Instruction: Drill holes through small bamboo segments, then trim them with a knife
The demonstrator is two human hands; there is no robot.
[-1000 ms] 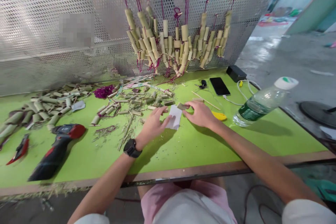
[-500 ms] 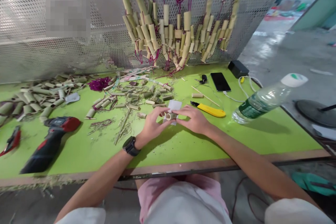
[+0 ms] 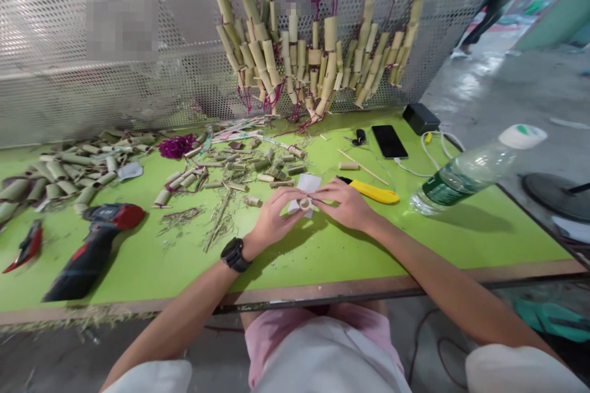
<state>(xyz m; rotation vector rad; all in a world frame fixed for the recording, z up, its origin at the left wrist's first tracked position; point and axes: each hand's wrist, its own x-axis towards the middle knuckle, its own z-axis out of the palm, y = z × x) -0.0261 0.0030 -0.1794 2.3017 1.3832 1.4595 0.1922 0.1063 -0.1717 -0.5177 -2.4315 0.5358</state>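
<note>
A short hollow bamboo ring (image 3: 305,203) is between my hands, its round opening facing me, above a small white paper (image 3: 308,183) on the green table. My left hand (image 3: 275,216), with a black watch on the wrist, has its fingers closed on the ring from the left. From the right, my right hand (image 3: 343,204) pinches at the ring's top edge; whether a small piece is between its fingertips is too small to tell. A yellow cutter (image 3: 375,191) lies just beyond my right hand.
Bamboo pieces (image 3: 59,171) are heaped at the left, near a cordless drill (image 3: 99,242) and red pliers (image 3: 28,247). Bamboo strings (image 3: 329,73) hang on the mesh behind. At right are a phone (image 3: 389,142), black box (image 3: 420,118) and bottle (image 3: 465,181). A person's legs (image 3: 491,12) show beyond.
My right fingers have drawn together at the top of the bamboo ring. The ring sits slightly further right. A person has come into view at the upper right.
</note>
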